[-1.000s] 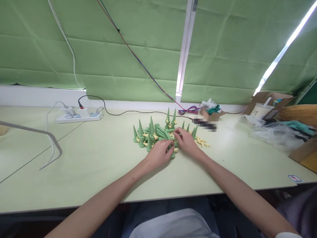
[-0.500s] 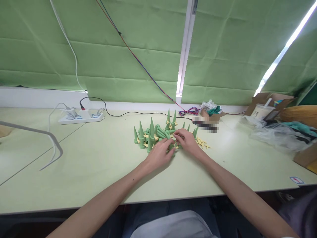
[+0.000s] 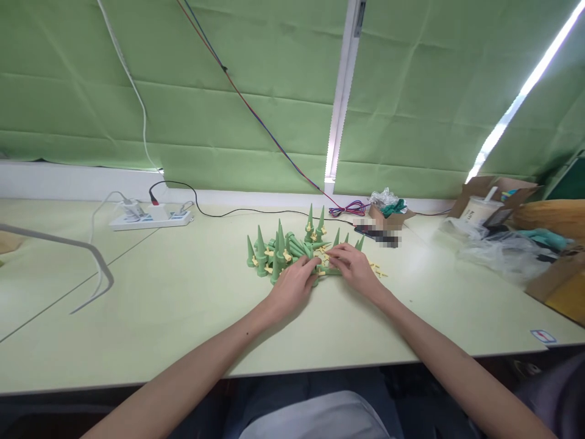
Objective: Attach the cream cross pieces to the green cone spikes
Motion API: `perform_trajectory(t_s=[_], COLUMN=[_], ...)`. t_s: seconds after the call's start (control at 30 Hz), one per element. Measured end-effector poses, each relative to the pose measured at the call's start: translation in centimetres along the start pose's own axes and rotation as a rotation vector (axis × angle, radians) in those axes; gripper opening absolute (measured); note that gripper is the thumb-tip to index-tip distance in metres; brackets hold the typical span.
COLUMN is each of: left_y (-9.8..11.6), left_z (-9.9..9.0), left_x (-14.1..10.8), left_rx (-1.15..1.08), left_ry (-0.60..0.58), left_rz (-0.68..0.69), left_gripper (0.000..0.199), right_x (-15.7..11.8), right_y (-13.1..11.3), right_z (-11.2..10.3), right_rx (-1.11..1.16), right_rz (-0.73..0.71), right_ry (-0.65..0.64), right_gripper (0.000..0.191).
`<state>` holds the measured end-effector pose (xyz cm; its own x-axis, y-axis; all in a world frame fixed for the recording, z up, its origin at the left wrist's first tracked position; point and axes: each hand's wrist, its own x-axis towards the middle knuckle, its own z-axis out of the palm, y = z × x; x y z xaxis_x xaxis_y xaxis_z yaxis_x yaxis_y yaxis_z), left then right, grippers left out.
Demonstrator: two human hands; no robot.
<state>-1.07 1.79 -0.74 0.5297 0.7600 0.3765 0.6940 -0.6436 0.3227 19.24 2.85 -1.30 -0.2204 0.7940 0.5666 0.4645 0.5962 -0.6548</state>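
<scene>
Over the near side of a cluster of pointed green plastic cones (image 3: 280, 244), my left hand (image 3: 293, 285) is curled, its thumb and fingers closed on a green cone mostly hidden by the hand. Beside it, my right hand (image 3: 353, 266) pinches thumb and fingertips together; whatever is between them is too small to make out. Small yellow branched pieces (image 3: 378, 270) lie loose just right of my right hand. Several upright cones have similar yellow pieces fitted around them. Two such cones (image 3: 315, 225) stand at the back, and loose green cones lie in the middle of the cluster.
A white power strip (image 3: 152, 218) rests at the back left, with a black cable running right. A small cardboard box (image 3: 388, 218) and a partly blurred dark object (image 3: 377, 235) lie behind. At right are a drink cup (image 3: 479, 210) and plastic bags (image 3: 487, 250).
My right hand has shifted slightly right, away from my left hand, its fingertips still pinched. More of the green and yellow parts between the hands shows. My left hand stays nearly in place.
</scene>
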Motion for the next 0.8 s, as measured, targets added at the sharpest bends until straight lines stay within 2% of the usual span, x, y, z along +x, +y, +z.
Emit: perform_trajectory(t_s=[0.2, 0.3, 0.53, 0.8], left_y=[-0.1, 0.0, 0.1, 0.5], left_z=[0.0, -0.1, -0.4, -0.9], left_x=[0.0, -0.1, 0.0, 0.1], left_rx=[0.095, 0.118, 0.096, 0.007], left_ry=[0.013, 0.010, 0.083, 0.258], left_rz=[0.006, 0.011, 0.055, 0.084], left_gripper=[0.035, 0.036, 0.032, 0.030], right_x=[-0.8, -0.6, -0.3, -0.2], right_y=[-0.1, -0.7, -1.3, -1.6], right_z=[0.6, 1.0, 0.7, 0.3], right_rx=[0.055, 0.093, 0.005, -0.059], right_rz=[0.133, 0.191, 0.175, 0.106], right_ry=[0.062, 0.041, 0.033, 0.044], right_gripper=[0.023, 0.022, 0.019, 0.022])
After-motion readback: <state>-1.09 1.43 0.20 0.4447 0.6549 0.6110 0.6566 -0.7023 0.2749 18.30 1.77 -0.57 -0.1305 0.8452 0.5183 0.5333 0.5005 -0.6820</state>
